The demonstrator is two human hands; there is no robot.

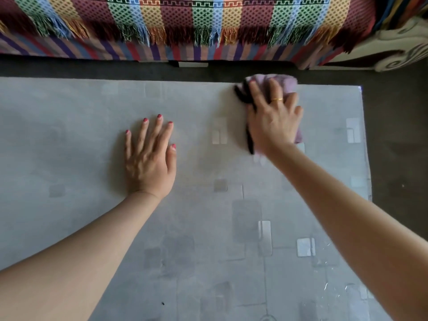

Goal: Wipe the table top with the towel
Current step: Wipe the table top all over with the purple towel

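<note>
A grey table top [69, 147] with faint square patterns fills most of the view. My right hand [273, 119] presses flat on a lilac towel [288, 84] with black edging, at the table's far right near the back edge. Most of the towel is hidden under the palm and fingers. My left hand [150, 158] lies flat on the table's middle, fingers spread, holding nothing.
A sofa [185, 24] draped with a colourful striped, fringed blanket runs along the far side, beyond a strip of dark floor [393, 135]. The table's right edge [366, 144] lies close to my right hand.
</note>
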